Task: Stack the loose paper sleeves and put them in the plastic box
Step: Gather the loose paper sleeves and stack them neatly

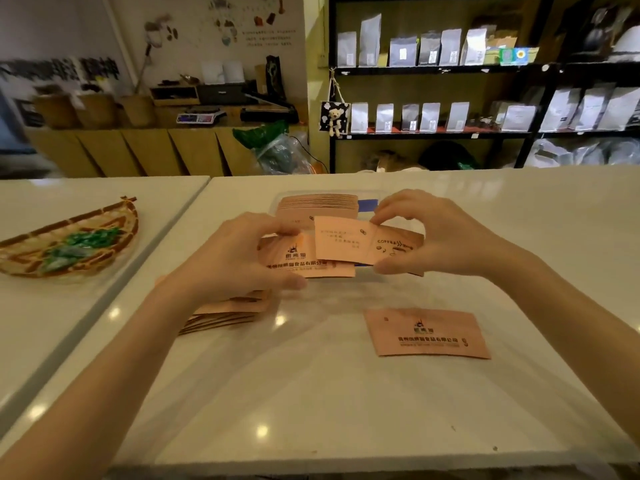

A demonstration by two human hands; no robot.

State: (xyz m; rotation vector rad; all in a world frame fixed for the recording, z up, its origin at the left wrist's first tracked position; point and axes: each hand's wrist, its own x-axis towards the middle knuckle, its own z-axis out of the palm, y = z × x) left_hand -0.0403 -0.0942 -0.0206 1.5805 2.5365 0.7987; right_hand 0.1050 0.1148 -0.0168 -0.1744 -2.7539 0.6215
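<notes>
While both hands pinch paper sleeves (346,245), left hand (239,254), right hand (440,237), plastic box (367,204) behind

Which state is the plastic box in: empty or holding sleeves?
Holding sleeves: a stack of pink paper sleeves stands inside the clear plastic box.

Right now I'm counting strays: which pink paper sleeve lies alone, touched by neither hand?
The single pink paper sleeve lying flat on the white counter, nearest the right forearm; the others are held, piled or boxed.
</notes>
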